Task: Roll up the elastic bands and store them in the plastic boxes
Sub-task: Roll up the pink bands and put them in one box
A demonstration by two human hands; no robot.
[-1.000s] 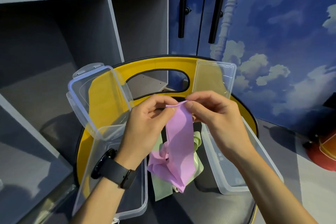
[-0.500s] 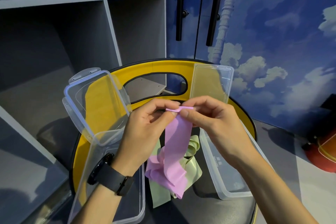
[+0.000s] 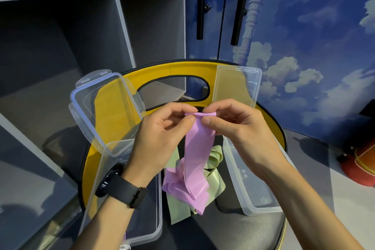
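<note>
Left hand [image 3: 160, 134] and right hand [image 3: 233, 128] both pinching the top end of the flat lilac elastic band [image 3: 199, 148], tail draped on the pale green band [image 3: 211, 184] between two clear plastic boxes [image 3: 253, 199]. Best rolled tightly, edges aligned, tension even.

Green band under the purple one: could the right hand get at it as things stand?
Probably not yet. The right hand and left hand both pinch the purple band, whose loose tail lies over the green band; its right side shows uncovered.

Open plastic boxes [image 3: 253, 195] flank the band-strewn seat [image 3: 233, 227].
</note>
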